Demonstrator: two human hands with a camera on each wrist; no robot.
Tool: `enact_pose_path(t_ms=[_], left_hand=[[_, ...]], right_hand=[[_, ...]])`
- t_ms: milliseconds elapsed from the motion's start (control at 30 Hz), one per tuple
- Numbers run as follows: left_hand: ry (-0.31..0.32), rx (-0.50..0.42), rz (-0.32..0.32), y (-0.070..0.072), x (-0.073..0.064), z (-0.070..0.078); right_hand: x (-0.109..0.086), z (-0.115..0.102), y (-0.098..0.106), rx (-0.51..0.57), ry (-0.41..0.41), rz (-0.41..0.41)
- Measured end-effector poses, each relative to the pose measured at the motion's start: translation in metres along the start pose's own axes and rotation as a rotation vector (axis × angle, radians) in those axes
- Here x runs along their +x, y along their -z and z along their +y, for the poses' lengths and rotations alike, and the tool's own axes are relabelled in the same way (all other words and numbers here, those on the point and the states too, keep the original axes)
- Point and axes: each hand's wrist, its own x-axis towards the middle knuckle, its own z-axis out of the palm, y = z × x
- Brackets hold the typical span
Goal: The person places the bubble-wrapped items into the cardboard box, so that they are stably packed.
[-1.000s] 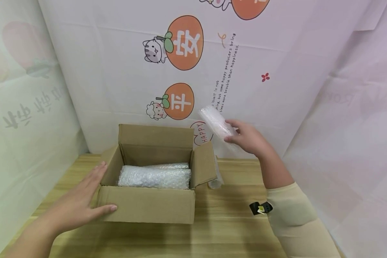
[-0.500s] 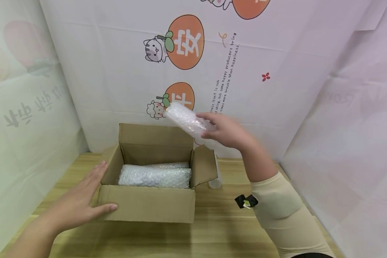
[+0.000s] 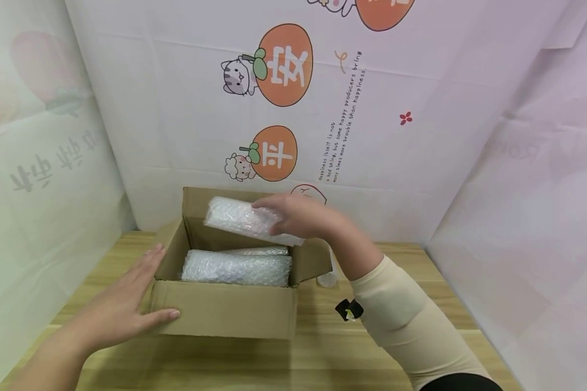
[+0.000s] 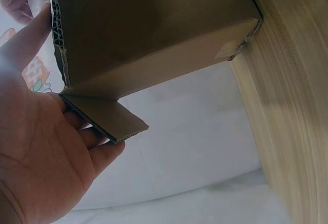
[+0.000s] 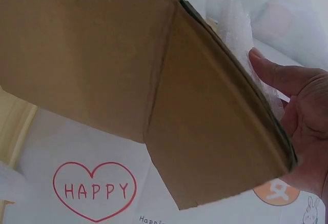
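Observation:
An uncovered cardboard box (image 3: 222, 309) stands on the table with its flaps folded outward. Inside it lie bubble-wrapped packages, a front one (image 3: 237, 267) and part of another behind it (image 3: 264, 251). My right hand (image 3: 303, 217) grips a further bubble-wrapped bundle (image 3: 239, 217) over the rear of the box, thumb on the near side. The right wrist view shows that hand (image 5: 302, 111) partly behind the right flap (image 5: 220, 121). My left hand (image 3: 122, 304) rests at the box's left side, fingers extended; in the left wrist view its fingers (image 4: 105, 155) lie behind the small side flap (image 4: 110, 116).
On the wooden table (image 3: 372, 347), a clear plastic-looking item (image 3: 328, 278) sits right of the box, mostly hidden by the flap. White sheets with printed cartoons (image 3: 279, 65) rise behind the table and along both sides.
My right hand has carried the bubble-wrapped bundle leftward and down, from right of the box to over its rear opening. The left hand and the box have stayed put.

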Motion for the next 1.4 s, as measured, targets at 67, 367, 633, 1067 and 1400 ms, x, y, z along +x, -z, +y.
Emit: enact_pose_path(t_ms=[67,367,633,1067,1400], left_hand=[[0.001,-0.003,0.0,0.0,0.0,0.0],[-0.003,0.013,0.003,-0.001,0.001,-0.001],[-0.004,0.017,0.005,-0.001,0.001,-0.003],[-0.001,0.008,0.004,-0.001,0.001,-0.003],[-0.002,0.015,0.001,-0.001,0.001,-0.002]], right_hand=[[0.003,-0.002,-0.004,-0.025,0.008,-0.011],[0.011,-0.004,-0.016,-0.036,-0.001,-0.077],[0.02,-0.002,-0.027,-0.063,-0.008,-0.129],[0.032,0.003,-0.042,-0.134,0.031,-0.142],[0.033,0.011,-0.044,-0.141,0.056,-0.101]])
